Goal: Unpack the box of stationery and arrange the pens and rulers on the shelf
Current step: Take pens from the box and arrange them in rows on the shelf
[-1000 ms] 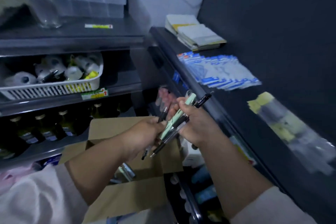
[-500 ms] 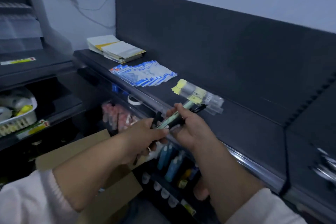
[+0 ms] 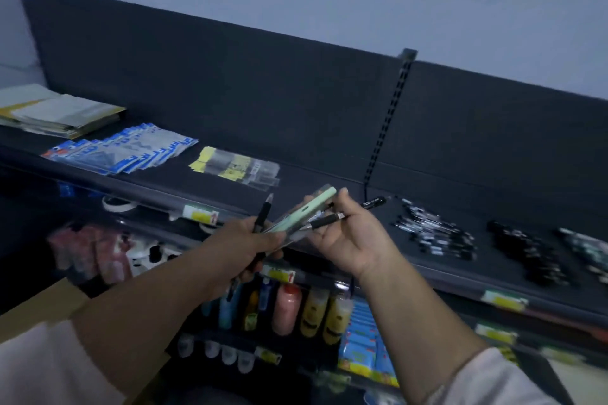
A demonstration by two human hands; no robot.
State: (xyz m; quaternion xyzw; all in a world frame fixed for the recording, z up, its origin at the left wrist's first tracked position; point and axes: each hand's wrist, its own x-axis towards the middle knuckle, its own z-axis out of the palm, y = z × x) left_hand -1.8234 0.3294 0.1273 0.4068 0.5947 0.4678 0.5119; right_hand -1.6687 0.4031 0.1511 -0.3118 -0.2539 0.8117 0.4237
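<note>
Both hands hold pens over the front edge of the dark shelf. My left hand grips a black pen that stands upright, and also the lower end of a mint-green pen in a clear sleeve. My right hand pinches several black pens that point to the right. Piles of black pens lie on the shelf at the right. A corner of the cardboard box shows at the lower left.
On the shelf's left lie a stack of paper pads, blue-and-white packets and clear yellow-labelled packets. Below the shelf hang glue bottles and blue packs. A slotted upright divides the back panel.
The view has swung right along the shelf, bringing the piles of black pens into sight. Both hands have risen with the pens to the shelf's front edge.
</note>
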